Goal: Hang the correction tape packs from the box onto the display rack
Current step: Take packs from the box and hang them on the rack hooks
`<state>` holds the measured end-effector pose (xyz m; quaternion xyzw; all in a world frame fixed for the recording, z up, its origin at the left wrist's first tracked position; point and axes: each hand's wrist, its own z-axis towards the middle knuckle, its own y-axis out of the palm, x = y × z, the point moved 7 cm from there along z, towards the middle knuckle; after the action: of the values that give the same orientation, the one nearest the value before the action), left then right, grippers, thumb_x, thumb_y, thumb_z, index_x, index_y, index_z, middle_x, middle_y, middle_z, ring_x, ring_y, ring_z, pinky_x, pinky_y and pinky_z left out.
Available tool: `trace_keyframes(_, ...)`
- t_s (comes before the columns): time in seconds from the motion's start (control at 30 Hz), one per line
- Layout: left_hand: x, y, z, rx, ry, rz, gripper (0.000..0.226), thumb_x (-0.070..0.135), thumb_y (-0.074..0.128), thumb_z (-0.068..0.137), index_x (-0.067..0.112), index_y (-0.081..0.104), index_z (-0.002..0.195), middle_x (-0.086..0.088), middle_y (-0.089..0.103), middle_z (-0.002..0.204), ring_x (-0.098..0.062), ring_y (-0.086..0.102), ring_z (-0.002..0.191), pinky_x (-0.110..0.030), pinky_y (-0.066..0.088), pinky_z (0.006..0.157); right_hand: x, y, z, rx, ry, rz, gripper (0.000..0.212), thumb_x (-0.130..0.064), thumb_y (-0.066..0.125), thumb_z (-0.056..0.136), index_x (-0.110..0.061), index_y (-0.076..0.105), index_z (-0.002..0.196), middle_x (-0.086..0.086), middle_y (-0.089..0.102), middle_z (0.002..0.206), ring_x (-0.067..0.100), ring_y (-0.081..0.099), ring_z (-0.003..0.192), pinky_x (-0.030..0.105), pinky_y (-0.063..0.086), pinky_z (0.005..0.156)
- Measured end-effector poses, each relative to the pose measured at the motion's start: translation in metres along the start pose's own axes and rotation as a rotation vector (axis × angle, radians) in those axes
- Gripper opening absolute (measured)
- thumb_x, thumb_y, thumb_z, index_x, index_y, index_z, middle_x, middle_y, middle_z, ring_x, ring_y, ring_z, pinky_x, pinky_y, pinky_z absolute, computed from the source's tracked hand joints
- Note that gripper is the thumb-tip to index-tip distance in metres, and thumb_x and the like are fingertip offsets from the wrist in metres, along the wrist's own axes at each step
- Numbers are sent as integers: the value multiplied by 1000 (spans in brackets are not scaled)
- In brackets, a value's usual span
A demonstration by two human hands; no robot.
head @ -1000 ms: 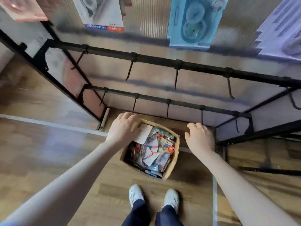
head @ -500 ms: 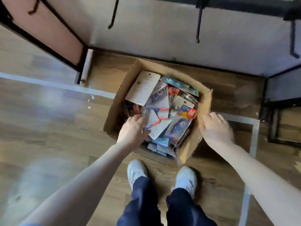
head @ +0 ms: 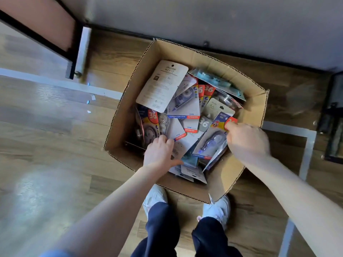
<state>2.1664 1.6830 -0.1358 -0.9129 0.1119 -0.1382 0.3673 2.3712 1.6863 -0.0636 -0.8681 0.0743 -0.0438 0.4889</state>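
Observation:
An open cardboard box (head: 254,110) stands on the wooden floor, filled with several correction tape packs lying in a loose heap. My left hand (head: 159,152) is inside the box near its front, fingers curled over a grey-backed pack (head: 177,134) with a red SMOOTH label. My right hand (head: 246,140) reaches in from the right and pinches the red top corner of a blister pack (head: 211,140) holding a dark tape dispenser. A large beige card pack (head: 164,86) lies on top at the back left. The rack's hooks are out of view.
The black frame foot of the display rack (head: 73,52) stands at the upper left, another black frame (head: 334,115) at the right edge. A grey wall panel runs behind the box. My two white shoes (head: 217,208) stand just in front of the box. Pale tape lines cross the floor.
My view has dropped closer to the box. My right hand moved from the box's right rim into the box and took hold of a blister pack. My left hand stays among the packs.

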Motion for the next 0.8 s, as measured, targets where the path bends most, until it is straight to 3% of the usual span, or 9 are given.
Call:
trace_keyframes(0.1,6,4,4,31,70,163,65,47,73,71,13,40,116,-6,48,114,-26,50,103,-35,44,81,-8,12,5,-143,-126,-47,37,0,37,92,-19,55,118,7,57,115,27,52,111,36,43,83)
trace_keyframes(0.27,5,4,12,197,157,244,61,30,86,35,11,57,86,-5,56,75,-23,56,58,-29,42,46,-3,23,10,-224,-207,-162,37,4,40,90,-17,58,116,6,56,114,26,53,109,35,45,84)
trace_keyframes(0.47,12,1,11,337,236,185,53,49,71,56,11,57,90,-5,57,79,-23,58,64,-28,45,50,-1,25,13,-227,-223,-183,32,1,41,92,-14,59,113,7,56,112,27,53,108,35,46,83)
trace_keyframes(0.67,22,-10,5,511,357,245,14,19,56,74,9,54,83,-5,54,70,-24,53,57,-30,39,48,0,16,1,-205,-281,-147,28,2,39,91,-12,53,111,6,53,110,25,51,108,31,38,74)
trace_keyframes(0.8,16,-16,8,546,348,242,27,5,66,68,8,51,90,-7,57,72,-26,54,59,-32,42,49,7,16,-4,-172,-300,-105,31,5,40,89,-12,55,110,5,54,107,25,49,107,29,31,70)
